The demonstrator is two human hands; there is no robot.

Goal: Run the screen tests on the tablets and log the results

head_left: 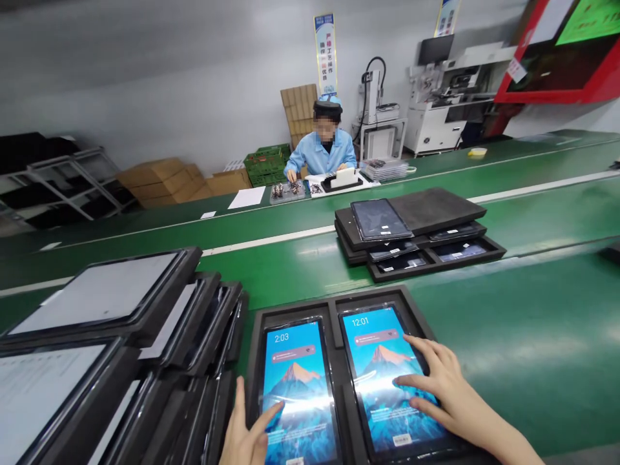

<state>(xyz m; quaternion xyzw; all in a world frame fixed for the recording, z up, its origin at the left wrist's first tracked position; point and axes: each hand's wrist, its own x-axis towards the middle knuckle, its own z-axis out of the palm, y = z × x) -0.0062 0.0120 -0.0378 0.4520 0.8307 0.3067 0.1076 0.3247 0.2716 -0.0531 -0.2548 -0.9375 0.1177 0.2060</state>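
Two lit tablets lie side by side in a black foam tray point(334, 352) on the green bench. The left tablet point(303, 368) reads 2:03 and the right tablet point(371, 368) reads 12:01; both show a mountain picture. My left hand point(247, 429) is at the left tablet's left edge, one finger pointing onto its screen, another stretched along the tray's side. My right hand point(443, 384) reaches over the right tablet from the right, fingers spread, fingertips on or just above the screen. Neither hand grips anything.
Stacked foam trays with tablets point(101, 290) stand close on my left. Beyond the tray is another stack of foam trays point(436, 210) with tablets. A co-worker in a blue coat point(324, 152) sits across the bench, handling small parts in a clear tray point(285, 192).
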